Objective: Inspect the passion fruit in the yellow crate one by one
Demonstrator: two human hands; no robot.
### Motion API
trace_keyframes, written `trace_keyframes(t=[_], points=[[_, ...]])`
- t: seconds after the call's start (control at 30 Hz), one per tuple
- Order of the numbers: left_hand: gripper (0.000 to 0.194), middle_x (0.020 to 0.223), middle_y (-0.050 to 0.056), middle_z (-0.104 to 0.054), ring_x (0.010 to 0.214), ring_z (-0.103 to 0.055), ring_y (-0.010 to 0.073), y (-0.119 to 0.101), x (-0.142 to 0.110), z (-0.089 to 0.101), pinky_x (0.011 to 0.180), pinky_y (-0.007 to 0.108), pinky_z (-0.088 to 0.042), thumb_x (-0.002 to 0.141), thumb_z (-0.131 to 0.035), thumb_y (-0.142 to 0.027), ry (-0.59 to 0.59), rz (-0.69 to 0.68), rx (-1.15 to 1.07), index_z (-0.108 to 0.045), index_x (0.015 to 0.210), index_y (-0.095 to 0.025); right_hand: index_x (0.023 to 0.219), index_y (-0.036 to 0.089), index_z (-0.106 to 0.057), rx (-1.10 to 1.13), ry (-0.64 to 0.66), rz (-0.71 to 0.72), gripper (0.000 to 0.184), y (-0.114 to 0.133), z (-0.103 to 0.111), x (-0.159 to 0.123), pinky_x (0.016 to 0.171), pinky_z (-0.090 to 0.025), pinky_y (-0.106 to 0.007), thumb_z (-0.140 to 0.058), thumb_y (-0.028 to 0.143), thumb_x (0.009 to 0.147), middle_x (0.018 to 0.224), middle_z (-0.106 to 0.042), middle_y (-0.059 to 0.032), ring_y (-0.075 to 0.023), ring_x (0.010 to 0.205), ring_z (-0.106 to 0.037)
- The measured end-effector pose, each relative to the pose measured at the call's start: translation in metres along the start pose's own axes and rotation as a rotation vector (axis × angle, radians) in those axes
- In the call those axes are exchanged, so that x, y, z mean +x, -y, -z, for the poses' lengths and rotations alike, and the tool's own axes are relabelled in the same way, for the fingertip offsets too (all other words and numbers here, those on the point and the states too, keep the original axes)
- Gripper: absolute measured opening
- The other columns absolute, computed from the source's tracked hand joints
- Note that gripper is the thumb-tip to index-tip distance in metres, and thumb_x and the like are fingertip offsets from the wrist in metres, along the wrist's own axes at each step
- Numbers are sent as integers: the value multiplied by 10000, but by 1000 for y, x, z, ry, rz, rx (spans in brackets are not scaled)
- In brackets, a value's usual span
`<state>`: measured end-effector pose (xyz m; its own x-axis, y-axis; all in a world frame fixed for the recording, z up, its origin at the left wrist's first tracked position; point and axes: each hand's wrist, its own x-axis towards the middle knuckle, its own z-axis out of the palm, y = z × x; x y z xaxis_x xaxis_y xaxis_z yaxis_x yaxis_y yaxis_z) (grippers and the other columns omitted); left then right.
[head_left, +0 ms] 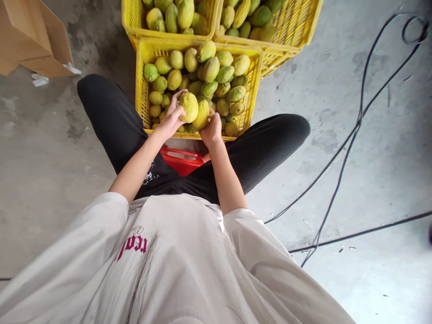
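Observation:
Over the near yellow crate (pixel 199 44), my left hand (pixel 171 118) is closed around a rounded yellow papaya-like fruit (pixel 189 107). My right hand (pixel 212 128) grips a second, longer yellow fruit (pixel 201 115) from its right side. The two fruits sit side by side, and they appear to touch. Beneath my hands, the crate holds many green and yellow fruits of the same sort, such as a mottled one (pixel 211 69) and a greener one (pixel 225 74). My hands and the held fruits hide part of the pile.
Two more yellow crates of fruit, a left one (pixel 126 18) and a right one (pixel 312 22), stand behind. A cardboard box (pixel 27 36) is at upper left. Black cables (pixel 360 114) cross the concrete floor at right. A red plastic stool (pixel 182 164) shows between my legs.

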<state>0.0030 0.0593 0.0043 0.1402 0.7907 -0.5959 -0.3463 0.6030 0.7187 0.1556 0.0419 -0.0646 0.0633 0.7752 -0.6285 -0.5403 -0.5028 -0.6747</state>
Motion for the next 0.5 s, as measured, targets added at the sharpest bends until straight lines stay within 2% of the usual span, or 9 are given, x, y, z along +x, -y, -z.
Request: trace_keyframes(t=[0.1,0.2,0.3,0.37,0.43,0.5], points=[[510,1298,29,-840,1603,-563,313,1,-1,-3,1245,458,-607,1045,-431,16,8,19,-19,-663,1392,-276,1130,344,-719,50,-22,-22,269,2,-2,-1,983,-762,-509,-638,419,884,1165,-846,-12,-323,1369,-756],[427,1235,57,-836,1577,-617,292,4,0,-4,1228,416,-612,1056,-400,-9,19,32,-16,-694,1266,-238,1118,357,-720,76,36,3,240,-4,-1,2,1027,-741,-514,-698,505,930,1147,-840,8,-314,1398,-724],[469,1325,61,-839,1596,-622,304,5,3,-2,1233,386,-596,1033,-400,-6,20,18,-6,-708,1335,-192,1121,364,-705,113,40,12,216,-13,2,6,1065,-720,-461,-715,521,973,1092,-815,49,-277,1403,-707],[480,1396,42,-837,1639,-587,326,5,5,0,1248,371,-579,1054,-459,-53,17,6,-1,-712,1430,-211,1151,364,-674,114,16,1,237,-17,2,6,1024,-728,-441,-746,474,954,1090,-800,52,-271,1366,-740],[469,1426,35,-820,1677,-546,349,5,6,2,1255,388,-581,1078,-525,-111,1,1,-6,-703,1490,-248,1189,366,-649,109,7,-16,286,-18,1,5,977,-739,-445,-770,434,938,1105,-798,41,-283,1340,-769],[469,1448,36,-784,1693,-527,359,6,8,4,1252,432,-592,1087,-536,-126,-23,4,-14,-684,1509,-265,1184,361,-656,132,16,-34,236,-17,-1,4,989,-736,-451,-753,431,981,1117,-806,40,-284,1353,-760]])
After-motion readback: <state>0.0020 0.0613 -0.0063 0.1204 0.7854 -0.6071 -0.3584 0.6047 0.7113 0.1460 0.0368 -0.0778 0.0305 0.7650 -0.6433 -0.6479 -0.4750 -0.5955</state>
